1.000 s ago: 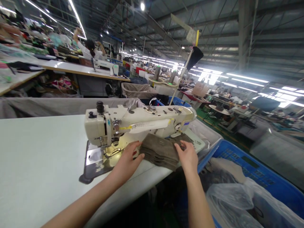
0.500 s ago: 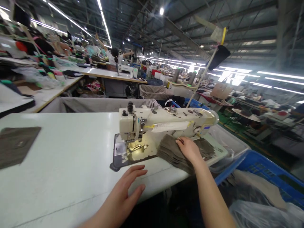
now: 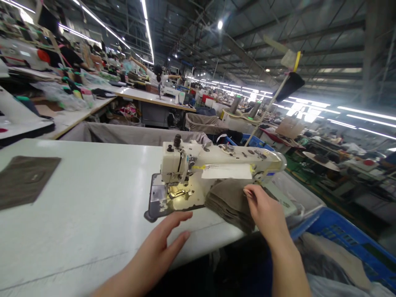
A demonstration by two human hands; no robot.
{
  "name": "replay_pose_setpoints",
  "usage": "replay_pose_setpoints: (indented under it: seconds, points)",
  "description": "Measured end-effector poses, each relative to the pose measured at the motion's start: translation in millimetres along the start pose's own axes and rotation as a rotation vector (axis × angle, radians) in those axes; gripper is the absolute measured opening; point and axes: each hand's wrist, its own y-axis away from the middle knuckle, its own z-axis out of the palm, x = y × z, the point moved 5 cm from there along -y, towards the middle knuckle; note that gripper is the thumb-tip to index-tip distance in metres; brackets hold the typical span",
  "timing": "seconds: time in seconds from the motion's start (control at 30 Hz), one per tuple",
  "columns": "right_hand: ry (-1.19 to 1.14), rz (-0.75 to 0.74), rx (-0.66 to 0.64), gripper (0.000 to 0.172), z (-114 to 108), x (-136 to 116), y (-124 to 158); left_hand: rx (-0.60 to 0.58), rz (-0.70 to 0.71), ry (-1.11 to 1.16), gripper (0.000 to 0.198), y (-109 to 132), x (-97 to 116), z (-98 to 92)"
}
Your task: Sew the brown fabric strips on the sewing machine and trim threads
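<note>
A stack of dark olive-brown fabric pieces [image 3: 227, 202] lies on the bed of a cream sewing machine [image 3: 213, 159], right of its needle area. My right hand [image 3: 262, 208] pinches the right edge of the top piece between thumb and fingers. My left hand [image 3: 165, 243] is open over the table in front of the machine, fingers apart and thumb toward the stack, holding nothing. A lamp lights the presser foot and needle plate [image 3: 177, 192]. One separate fabric piece [image 3: 27, 180] lies flat at the far left, with a small slot-like mark on it.
The pale sewing table [image 3: 93, 206] stretches left, its front edge curving near my hands. A blue plastic crate [image 3: 349, 235] with plastic bags stands at the right. Behind the machine is a grey cloth-lined bin [image 3: 123, 133]. A person [image 3: 154, 76] sits farther back with arms raised.
My right hand has moved right along the stack and now pinches the top piece's edge. The left hand stays open in nearly the same place. The view has shifted slightly.
</note>
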Motion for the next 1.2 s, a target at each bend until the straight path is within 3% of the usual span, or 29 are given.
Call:
replay_pose_setpoints:
  seconds: [0.03,0.13,0.23,0.33,0.47,0.57,0.67,0.9,1.03,1.2]
  points:
    - [-0.045,-0.086,0.036,0.02,-10.8,-12.7,6.2,0.018,-0.009,0.036,0.042,-4.0,7.5,-1.2]
    - [-0.158,-0.247,-0.023,0.021,-22.8,-52.0,20.3,0.074,-0.008,0.145,0.055,-20.1,34.9,-4.0]
    - [-0.245,-0.295,-0.088,0.024,-15.4,-83.1,28.2,0.114,-0.024,0.197,0.049,-37.0,51.6,-7.6]
    - [-0.357,-0.274,-0.137,0.025,-0.1,-98.9,34.2,0.09,-0.083,0.185,0.037,-46.2,48.5,-13.8]
    - [-0.625,-0.036,-0.254,0.018,24.1,-97.6,40.8,0.044,-0.265,0.316,0.033,-41.3,27.6,-31.4]
    - [-0.845,0.241,-0.447,0.021,48.8,-91.3,51.5,0.124,-0.288,0.398,0.036,-34.6,19.2,-56.1]
    - [-1.009,0.412,-0.571,0.015,67.4,-90.2,66.0,0.206,-0.291,0.372,0.038,-30.4,13.9,-78.4]
    - [-1.28,0.669,-0.593,0.031,85.8,-92.3,92.8,0.25,-0.362,0.316,0.047,-21.6,1.5,-95.5]
    - [-1.246,0.724,-0.566,0.032,92.3,-96.7,106.0,0.189,-0.38,0.313,0.039,-24.3,-4.4,-97.5]
    - [-1.215,0.726,-0.402,0.028,99.5,-115.8,124.1,0.119,-0.274,-0.121,0.03,-56.0,-21.4,-92.6]
